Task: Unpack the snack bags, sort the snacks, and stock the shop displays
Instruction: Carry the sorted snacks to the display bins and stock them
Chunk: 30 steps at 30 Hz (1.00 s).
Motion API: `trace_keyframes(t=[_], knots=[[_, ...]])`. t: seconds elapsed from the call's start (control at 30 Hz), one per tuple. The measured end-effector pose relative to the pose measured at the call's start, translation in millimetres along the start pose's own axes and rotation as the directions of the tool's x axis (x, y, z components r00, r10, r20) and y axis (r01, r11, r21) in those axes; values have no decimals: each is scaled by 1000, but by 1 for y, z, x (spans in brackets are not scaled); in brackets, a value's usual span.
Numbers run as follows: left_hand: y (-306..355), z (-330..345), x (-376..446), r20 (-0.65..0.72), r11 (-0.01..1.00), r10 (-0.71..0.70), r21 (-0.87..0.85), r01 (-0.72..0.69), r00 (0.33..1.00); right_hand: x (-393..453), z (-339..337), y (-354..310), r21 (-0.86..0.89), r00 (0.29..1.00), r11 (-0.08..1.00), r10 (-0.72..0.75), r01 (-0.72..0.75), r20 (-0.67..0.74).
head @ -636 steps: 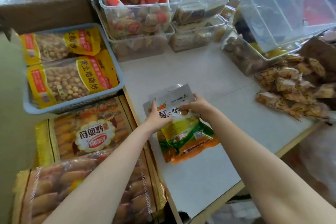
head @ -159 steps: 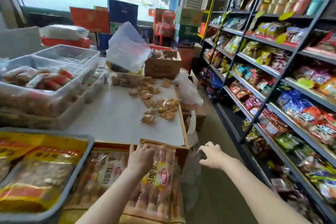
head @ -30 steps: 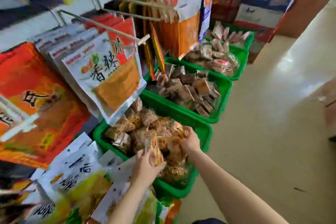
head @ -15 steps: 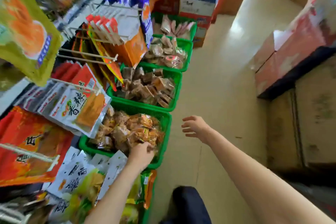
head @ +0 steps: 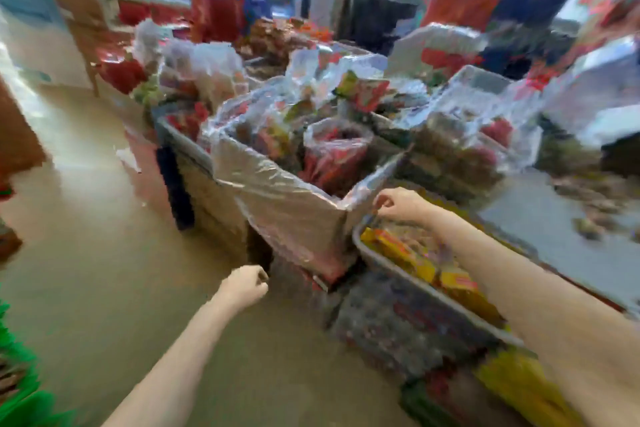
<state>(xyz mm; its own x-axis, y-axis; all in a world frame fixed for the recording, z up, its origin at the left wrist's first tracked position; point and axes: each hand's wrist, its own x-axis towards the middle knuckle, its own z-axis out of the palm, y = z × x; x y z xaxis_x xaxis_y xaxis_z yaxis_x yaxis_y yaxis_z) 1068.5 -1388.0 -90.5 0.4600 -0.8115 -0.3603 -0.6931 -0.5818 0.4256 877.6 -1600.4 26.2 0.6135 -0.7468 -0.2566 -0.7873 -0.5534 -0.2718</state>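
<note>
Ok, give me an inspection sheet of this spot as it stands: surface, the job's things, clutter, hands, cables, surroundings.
Surface: pale table at right with loose snack packets scattered on it; the picture is motion-blurred.
Job's things: grey tray of yellow snack bags; plastic-lined box holding red and mixed packets.
Clutter: clear plastic bags of goods piled behind the box; contents too blurred to name.
Hands: left hand loosely curled over the floor, holding nothing seen; right hand at the tray's far corner beside the box, grip unclear.
Cables: nothing seen.
Surroundings: tan floor, green basket edge at lower left, stacked cartons by a bright window.
</note>
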Motion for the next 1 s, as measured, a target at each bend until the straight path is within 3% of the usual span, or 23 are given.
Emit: trace_keyframes(t=[0.1,0.23,0.37,0.43,0.5,0.57,0.63,0.73,1.0], knots=[[135,17,-2,15,956,272,106,-272,962,-82,-40,138,109,955,964,258,-244,-145],[286,82,-28,164,804,550,161,-572,819,-205,-41,295,166,882,878,465,-449,-73],[448,172,-67,258,632,691,238,-738,675,-323,-32,428,80,788,784,614,-615,46],[528,226,-92,247,550,764,235,-802,596,-376,-32,491,49,735,733,677,-678,40],[600,280,-108,272,509,774,269,-818,571,-416,-34,556,41,702,703,711,-710,-28],[655,328,-117,324,468,739,385,-796,591,-444,-36,609,38,680,681,732,-731,-43],[688,360,-135,425,440,679,417,-795,599,-458,-33,636,38,693,692,720,-720,30],[751,389,-114,403,422,696,441,-792,595,-443,-44,694,-1,740,740,672,-672,22],[827,434,10,236,686,491,489,-539,838,-348,-69,843,-31,861,865,503,-502,73]])
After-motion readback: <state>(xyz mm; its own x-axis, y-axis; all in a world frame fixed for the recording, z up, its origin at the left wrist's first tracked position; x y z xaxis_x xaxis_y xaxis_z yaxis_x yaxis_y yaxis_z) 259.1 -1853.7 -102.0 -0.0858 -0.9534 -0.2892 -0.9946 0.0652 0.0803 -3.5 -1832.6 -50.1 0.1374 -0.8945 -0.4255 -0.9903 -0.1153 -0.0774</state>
